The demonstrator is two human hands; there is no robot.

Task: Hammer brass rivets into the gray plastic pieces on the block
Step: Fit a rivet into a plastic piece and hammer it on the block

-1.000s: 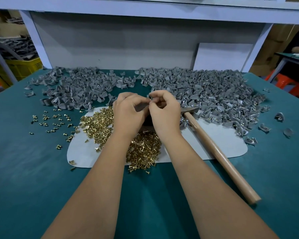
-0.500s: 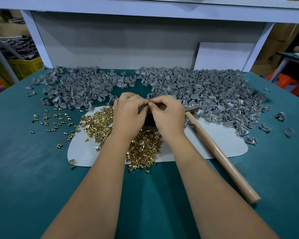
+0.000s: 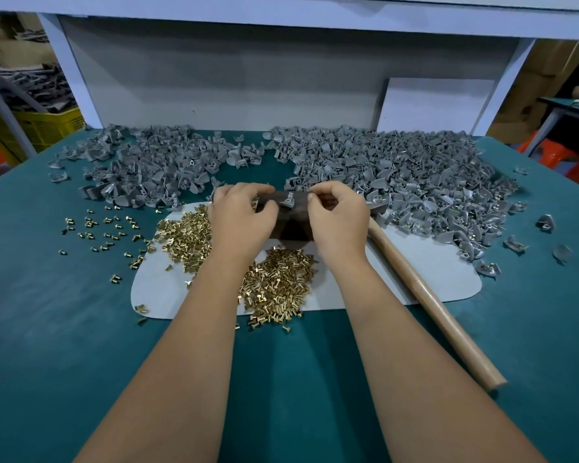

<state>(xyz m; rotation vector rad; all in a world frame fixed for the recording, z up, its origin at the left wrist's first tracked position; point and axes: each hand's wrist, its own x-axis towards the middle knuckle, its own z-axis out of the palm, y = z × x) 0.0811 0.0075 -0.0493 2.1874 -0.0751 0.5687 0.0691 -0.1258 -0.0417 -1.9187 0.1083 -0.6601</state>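
Your hands sit side by side over the dark block (image 3: 290, 217) in the middle of the counter (image 3: 47, 329). Your left hand (image 3: 239, 218) lies across the block's left end with its fingers curled over the far edge; whether it grips the block or only rests on it, you cannot tell from this angle. Your right hand (image 3: 338, 217) covers the right end, its thumb and forefinger drawn together in a pinch, but whatever is between them is too small to make out. Between your two hands, one gray plastic piece (image 3: 287, 199) sits on top of the block.

That block stands on a pale mat (image 3: 425, 262). Loose brass rivets (image 3: 278, 282) are heaped on the mat just in front of the block and to its left, with a scatter of them out on the green counter to the far left. Two big heaps of gray pieces (image 3: 398, 175) fill the back of the counter, left and right. A hammer lies to your right, its wooden handle (image 3: 428, 295) running across the mat toward you, its head mostly hidden behind your right hand.
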